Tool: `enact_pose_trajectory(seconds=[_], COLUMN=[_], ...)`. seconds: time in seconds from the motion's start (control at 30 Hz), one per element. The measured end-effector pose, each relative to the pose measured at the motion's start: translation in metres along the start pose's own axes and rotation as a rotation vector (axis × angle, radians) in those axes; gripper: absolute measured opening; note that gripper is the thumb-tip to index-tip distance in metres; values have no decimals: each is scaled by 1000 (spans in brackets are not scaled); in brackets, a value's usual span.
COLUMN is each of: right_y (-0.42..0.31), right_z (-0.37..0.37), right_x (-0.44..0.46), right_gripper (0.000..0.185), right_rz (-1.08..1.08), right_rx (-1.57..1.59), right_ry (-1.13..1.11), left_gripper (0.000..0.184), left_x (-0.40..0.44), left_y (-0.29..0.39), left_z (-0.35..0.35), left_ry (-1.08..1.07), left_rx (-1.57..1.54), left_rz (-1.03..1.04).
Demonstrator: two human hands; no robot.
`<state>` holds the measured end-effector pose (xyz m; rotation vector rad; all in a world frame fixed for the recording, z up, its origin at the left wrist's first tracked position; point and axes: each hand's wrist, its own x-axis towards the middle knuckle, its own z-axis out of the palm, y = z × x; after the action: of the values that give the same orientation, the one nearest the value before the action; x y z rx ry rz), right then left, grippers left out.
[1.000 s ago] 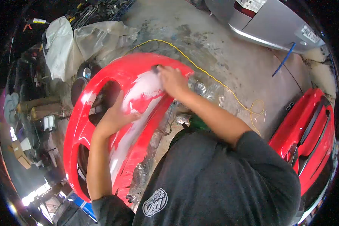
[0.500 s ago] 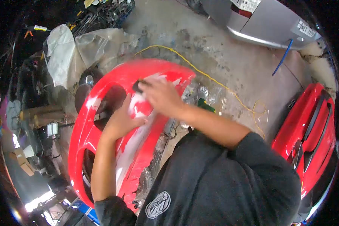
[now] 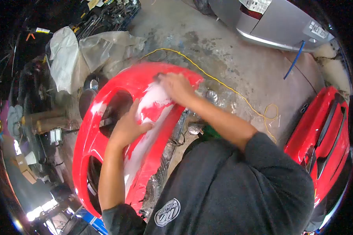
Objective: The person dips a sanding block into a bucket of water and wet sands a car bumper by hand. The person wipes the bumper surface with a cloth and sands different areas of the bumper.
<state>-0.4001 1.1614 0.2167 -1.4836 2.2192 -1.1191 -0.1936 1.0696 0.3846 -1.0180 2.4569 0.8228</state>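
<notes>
A red car bumper (image 3: 141, 74) lies in front of me, with whitish, dull filler patches (image 3: 155, 96) along its upper face. My left hand (image 3: 127, 127) rests on the bumper beside its opening, thumb spread away from the fingers. Near the far end of the patch, my right hand (image 3: 177, 87) is closed on a small dark sanding block (image 3: 159, 77) pressed to the surface. Motion blurs the fingers there, and the hand covers most of the block.
A yellow cord (image 3: 208, 74) runs across the concrete floor behind the bumper. Another red bumper (image 3: 321, 133) stands at right, below a silver car's rear end (image 3: 278, 27). Plastic sheeting (image 3: 102, 51) and clutter lie at left. A blue strip (image 3: 295, 60) hangs from the silver car.
My right hand has slid the sanding block up and to the right along the bumper, uncovering more of the whitish patch. My left hand stays nearly in place.
</notes>
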Motion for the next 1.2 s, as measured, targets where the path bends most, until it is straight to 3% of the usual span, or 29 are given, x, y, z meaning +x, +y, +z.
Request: enact_pose_trajectory(seconds=[0.07, 0.13, 0.23, 0.33, 0.37, 0.4, 0.47, 0.5, 0.6, 0.67, 0.73, 0.83, 0.97, 1.0, 1.07, 1.17, 1.2], right_y=[-43, -36, 21, -19, -28, -20, 1, 15, 9, -21, -9, 32, -64, -86, -56, 43, 36], right_z=[-13, -22, -8, -29, -18, -12, -5, -16, -13, -17, -4, -13, -32, -36, -23, 3, 5], right_x=[-40, -41, -2, -19, -34, -34, -27, -10, -7, -27, -26, 21, -6, -26, -8, 34, 32], right_gripper=[36, 37, 35, 39, 35, 34, 33, 32, 33, 33, 33, 32, 32, 31, 32, 29, 29], right_rz=[-168, -156, 135, 107, -147, -139, -117, 59, 179, -186, -235, 331, -271, -307, -327, 172, 85], right_rx=[139, 194, 139, 42, 91, 103, 124, 77, -12, 103, 108, 171, 18, 63, 43, 344, 270], right_ry=[195, 122, 50, -101, 194, 203, 235, 28, -28, 201, 294, -126, -102, 62, 22, -310, -186], left_gripper=[111, 110, 109, 108, 107, 107, 107, 107, 107, 105, 106, 114, 124, 125, 128, 129, 128], left_x=[0, -7, -6, 1, -1, -3, -6, -4, -1, -1, -9, -3, 1, -2, -7, -10, -8], left_y=[11, 11, 6, 6, 8, 9, 5, 5, 5, 13, 9, 7, 3, 12, 17, 15, 14], left_z=[-4, -4, -1, -1, -1, 0, 3, 2, 1, -3, 0, 0, 6, 2, -1, 0, 0], left_ry=[-16, -44, -11, 4, 5, 8, 6, 24, 7, -2, -21, 1, 49, 30, 25, 53, 46], left_rx=[-2, 9, 15, 31, 22, 10, 46, 59, 53, 56, 61, 95, 25, 16, 12, 10, 17], left_rz=[-35, -56, -29, -4, -2, -3, -3, 6, 17, 17, 5, -16, -52, -93, -128, -122, -116])
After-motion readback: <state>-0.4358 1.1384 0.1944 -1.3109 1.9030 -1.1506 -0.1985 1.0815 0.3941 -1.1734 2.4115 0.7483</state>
